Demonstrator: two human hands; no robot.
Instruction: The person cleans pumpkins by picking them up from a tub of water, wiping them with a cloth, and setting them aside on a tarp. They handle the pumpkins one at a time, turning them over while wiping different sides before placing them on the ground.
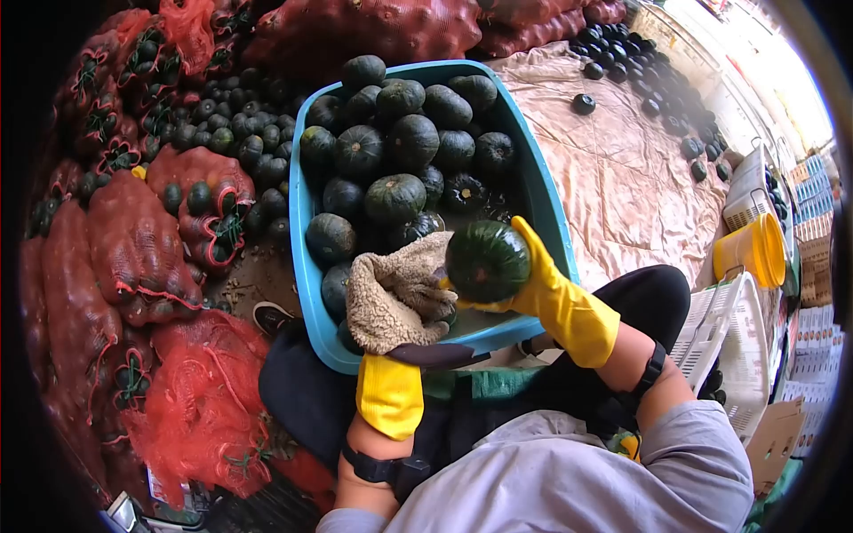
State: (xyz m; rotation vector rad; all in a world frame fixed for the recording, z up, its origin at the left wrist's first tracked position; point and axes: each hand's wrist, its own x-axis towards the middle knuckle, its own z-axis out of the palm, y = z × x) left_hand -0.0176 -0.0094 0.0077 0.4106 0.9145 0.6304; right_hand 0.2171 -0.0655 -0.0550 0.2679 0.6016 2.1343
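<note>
My right hand (538, 284), in a yellow rubber glove, grips a glossy dark green pumpkin (487, 261) above the near end of a blue tub. A beige fleecy cloth (382, 298) covers my left hand (389, 391); only the yellow glove cuff shows below it. The cloth is bunched up and its right edge meets the pumpkin's left side. Fingers of the left hand are hidden by the fabric. Beneath both hands, the blue tub (544, 164) holds many duller green pumpkins (396, 197), piled highest at the far end, with some wet-looking ones near the middle.
Red mesh sacks (138, 240) of pumpkins crowd the left, with loose pumpkins (235, 120) among them. An empty-looking red net (204, 400) lies lower left. More pumpkins (617, 53) rest on a tan sheet (613, 151). A yellow bucket (746, 251) and white crate (724, 346) stand right.
</note>
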